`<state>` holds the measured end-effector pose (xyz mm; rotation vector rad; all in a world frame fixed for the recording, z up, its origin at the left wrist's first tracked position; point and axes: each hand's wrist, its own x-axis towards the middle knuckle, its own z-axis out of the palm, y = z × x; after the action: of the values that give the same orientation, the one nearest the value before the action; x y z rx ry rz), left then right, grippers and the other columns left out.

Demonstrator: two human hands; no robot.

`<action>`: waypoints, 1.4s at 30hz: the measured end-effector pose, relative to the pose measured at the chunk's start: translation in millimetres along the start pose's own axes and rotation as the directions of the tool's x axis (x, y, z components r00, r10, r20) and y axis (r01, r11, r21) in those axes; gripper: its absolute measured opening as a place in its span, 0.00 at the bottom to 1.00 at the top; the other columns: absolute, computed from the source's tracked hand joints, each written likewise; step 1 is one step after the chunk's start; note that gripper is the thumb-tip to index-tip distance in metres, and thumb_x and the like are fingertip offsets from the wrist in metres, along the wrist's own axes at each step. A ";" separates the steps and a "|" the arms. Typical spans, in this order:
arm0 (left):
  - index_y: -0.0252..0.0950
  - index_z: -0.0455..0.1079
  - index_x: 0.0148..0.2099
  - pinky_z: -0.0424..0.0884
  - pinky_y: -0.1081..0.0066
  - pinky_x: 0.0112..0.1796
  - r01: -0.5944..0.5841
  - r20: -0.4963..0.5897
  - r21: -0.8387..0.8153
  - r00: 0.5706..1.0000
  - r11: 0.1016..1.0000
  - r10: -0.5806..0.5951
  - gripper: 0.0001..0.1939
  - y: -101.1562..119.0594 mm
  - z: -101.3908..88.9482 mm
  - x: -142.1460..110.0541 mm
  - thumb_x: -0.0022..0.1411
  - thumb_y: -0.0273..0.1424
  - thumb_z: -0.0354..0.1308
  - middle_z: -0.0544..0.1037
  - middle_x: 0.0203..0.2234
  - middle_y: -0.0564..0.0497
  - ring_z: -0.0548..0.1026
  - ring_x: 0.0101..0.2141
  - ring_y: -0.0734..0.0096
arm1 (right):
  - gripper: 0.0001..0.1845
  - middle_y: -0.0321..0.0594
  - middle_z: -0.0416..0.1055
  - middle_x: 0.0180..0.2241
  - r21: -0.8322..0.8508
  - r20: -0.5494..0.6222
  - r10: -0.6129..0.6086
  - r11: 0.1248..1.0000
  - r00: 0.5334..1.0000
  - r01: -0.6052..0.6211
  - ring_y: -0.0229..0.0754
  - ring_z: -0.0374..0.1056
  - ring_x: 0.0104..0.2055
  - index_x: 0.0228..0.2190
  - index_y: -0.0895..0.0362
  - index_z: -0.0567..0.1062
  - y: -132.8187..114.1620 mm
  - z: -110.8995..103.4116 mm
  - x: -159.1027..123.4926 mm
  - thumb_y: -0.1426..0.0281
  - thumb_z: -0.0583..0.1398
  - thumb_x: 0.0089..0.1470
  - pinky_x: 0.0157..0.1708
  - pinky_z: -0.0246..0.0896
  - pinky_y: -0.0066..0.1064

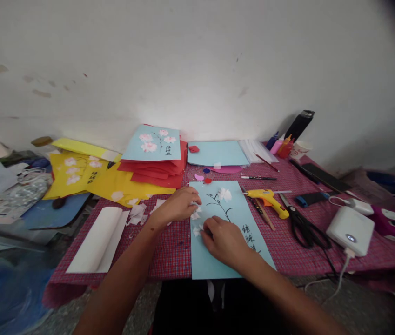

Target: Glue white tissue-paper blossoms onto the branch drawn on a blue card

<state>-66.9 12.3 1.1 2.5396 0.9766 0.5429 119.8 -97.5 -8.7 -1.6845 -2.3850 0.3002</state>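
A light blue sheet [211, 260] lies at the table's front edge, with an inked branch, black brush characters and white paper flowers on it. One white flower [224, 194] sits near its top. My left hand [179, 203] is over the sheet's left edge, its curled fingers beside another white flower [196, 212]. Lower down, my right hand [227, 239] rests over the sheet with bent fingers at a white paper flower [197, 230]. What either set of fingertips pinches, if anything, is too small and partly hidden to make out.
A yellow glue gun [269, 199], black scissors [305, 228] and a white power bank [351, 230] lie to the right. Torn white paper [137, 214] and a folded white sheet [96, 239] are on the left. Behind stand red sheets [155, 170] topped by a finished blue picture [152, 142].
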 end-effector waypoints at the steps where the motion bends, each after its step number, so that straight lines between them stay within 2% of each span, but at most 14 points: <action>1: 0.38 0.78 0.42 0.67 0.61 0.51 0.001 -0.003 -0.016 1.000 1.000 -0.002 0.12 0.3 -0.9 0.2 0.59 0.27 0.55 0.76 0.45 0.43 0.73 0.48 0.57 | 0.09 0.42 0.74 0.35 0.008 0.004 0.001 1.000 1.000 -0.001 0.44 0.70 0.34 0.36 0.55 0.74 -0.4 0.2 -0.4 0.66 0.55 0.61 0.30 0.50 0.32; 5: 0.37 0.78 0.43 0.67 0.62 0.50 0.006 -0.044 -0.059 0.999 0.998 -0.009 0.13 2.4 -2.7 1.6 0.58 0.25 0.55 0.78 0.42 0.44 0.74 0.46 0.59 | 0.12 0.42 0.73 0.38 0.063 -0.002 0.003 0.998 1.000 -0.002 0.42 0.70 0.33 0.44 0.54 0.73 0.7 -3.6 -4.2 0.67 0.57 0.58 0.31 0.53 0.32; 9: 0.36 0.77 0.45 0.66 0.63 0.50 -0.019 -0.094 -0.050 0.995 0.999 0.014 0.13 4.5 -2.5 4.2 0.60 0.26 0.54 0.78 0.42 0.44 0.73 0.46 0.59 | 0.15 0.41 0.71 0.41 0.106 -0.018 -0.067 0.992 0.998 0.068 0.41 0.69 0.34 0.48 0.51 0.73 -3.1 -9.1 -5.0 0.68 0.57 0.58 0.34 0.56 0.31; 15: 0.36 0.76 0.45 0.66 0.62 0.50 -0.017 -0.128 -0.041 0.992 0.999 0.012 0.11 8.0 -3.4 6.0 0.63 0.29 0.55 0.79 0.42 0.44 0.74 0.46 0.59 | 0.09 0.42 0.71 0.37 0.036 -0.009 -0.114 0.993 0.993 0.114 0.41 0.67 0.31 0.36 0.55 0.76 -14.0 -3.1 3.8 0.69 0.56 0.59 0.30 0.54 0.31; 17: 0.36 0.76 0.44 0.66 0.62 0.50 -0.016 -0.139 -0.052 0.990 0.999 0.009 0.11 9.5 -3.8 5.9 0.63 0.29 0.55 0.79 0.41 0.44 0.74 0.46 0.59 | 0.08 0.41 0.71 0.35 0.099 -0.041 -0.107 0.989 0.993 0.110 0.40 0.67 0.31 0.33 0.55 0.76 -13.2 -0.9 5.4 0.70 0.56 0.59 0.30 0.54 0.31; 19: 0.36 0.77 0.44 0.66 0.63 0.50 -0.015 -0.165 -0.092 0.986 0.996 0.000 0.11 11.8 -4.5 6.0 0.63 0.29 0.55 0.79 0.41 0.44 0.74 0.45 0.60 | 0.07 0.39 0.70 0.33 0.259 -0.095 -0.079 0.961 0.992 0.101 0.39 0.66 0.31 0.31 0.55 0.76 -8.7 -2.1 7.6 0.70 0.57 0.57 0.31 0.55 0.30; 22: 0.36 0.77 0.43 0.68 0.65 0.47 0.017 -0.214 -0.218 0.975 0.976 -0.065 0.10 16.7 -6.3 6.7 0.62 0.30 0.56 0.79 0.41 0.46 0.74 0.44 0.61 | 0.05 0.35 0.68 0.27 0.599 -0.123 0.029 0.799 0.992 0.051 0.37 0.63 0.29 0.28 0.56 0.74 4.7 -11.2 16.9 0.69 0.60 0.55 0.30 0.56 0.29; 25: 0.36 0.77 0.41 0.69 0.69 0.40 0.091 -0.207 -0.422 0.959 0.902 -0.193 0.09 21.9 -7.6 7.8 0.62 0.31 0.56 0.80 0.37 0.48 0.76 0.38 0.66 | 0.10 0.30 0.63 0.21 0.872 -0.011 0.147 0.486 0.989 -0.063 0.34 0.56 0.22 0.26 0.56 0.72 22.9 -23.7 34.1 0.63 0.63 0.52 0.23 0.50 0.27; 27: 0.35 0.76 0.41 0.68 0.72 0.34 0.129 -0.172 -0.567 0.947 0.814 -0.270 0.09 24.2 -7.6 8.6 0.61 0.32 0.58 0.80 0.33 0.50 0.74 0.33 0.69 | 0.13 0.27 0.58 0.17 0.953 0.081 0.158 0.276 0.984 -0.123 0.31 0.50 0.18 0.26 0.57 0.71 34.4 -29.1 47.2 0.60 0.65 0.50 0.18 0.43 0.26; 29: 0.34 0.76 0.40 0.66 0.74 0.31 0.162 -0.138 -0.678 0.930 0.717 -0.341 0.10 25.3 -6.8 9.5 0.59 0.33 0.60 0.79 0.30 0.51 0.73 0.29 0.72 | 0.15 0.26 0.57 0.15 0.979 0.130 0.128 0.140 0.983 -0.147 0.30 0.47 0.16 0.26 0.57 0.70 43.1 -29.8 58.9 0.59 0.66 0.49 0.17 0.38 0.26; 32: 0.33 0.76 0.40 0.65 0.75 0.30 0.195 -0.094 -0.769 0.908 0.609 -0.409 0.12 25.2 -4.1 10.7 0.56 0.35 0.63 0.78 0.29 0.51 0.72 0.28 0.74 | 0.16 0.27 0.58 0.16 0.986 0.157 0.099 0.030 0.983 -0.161 0.29 0.47 0.16 0.25 0.57 0.70 50.2 -23.3 70.1 0.59 0.67 0.48 0.16 0.37 0.25; 35: 0.33 0.77 0.42 0.67 0.73 0.32 0.220 -0.064 -0.790 0.899 0.573 -0.433 0.14 25.6 -0.6 12.1 0.56 0.35 0.64 0.80 0.32 0.48 0.74 0.30 0.72 | 0.15 0.28 0.60 0.17 0.985 0.167 0.093 -0.051 0.982 -0.163 0.29 0.49 0.16 0.26 0.58 0.70 52.8 -15.4 72.7 0.61 0.67 0.47 0.16 0.37 0.25; 38: 0.33 0.77 0.43 0.69 0.72 0.34 0.248 -0.051 -0.768 0.895 0.590 -0.442 0.15 28.6 1.3 13.4 0.55 0.34 0.65 0.81 0.34 0.47 0.75 0.33 0.69 | 0.13 0.28 0.61 0.18 0.987 0.149 0.079 -0.068 0.986 -0.144 0.28 0.50 0.16 0.26 0.58 0.71 54.0 -12.0 70.2 0.62 0.67 0.48 0.16 0.37 0.25; 42: 0.34 0.78 0.42 0.69 0.72 0.34 0.232 -0.025 -0.756 0.924 0.612 -0.381 0.12 34.0 0.9 14.1 0.57 0.35 0.63 0.81 0.34 0.48 0.75 0.33 0.69 | 0.13 0.28 0.61 0.18 0.992 0.124 0.080 -0.043 0.989 -0.121 0.28 0.50 0.16 0.27 0.59 0.72 54.0 -12.3 67.5 0.62 0.66 0.50 0.16 0.37 0.25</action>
<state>-38.0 -1.7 19.1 1.5587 0.9602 0.8683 149.9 -15.6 -8.8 -0.9292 -1.0967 1.6392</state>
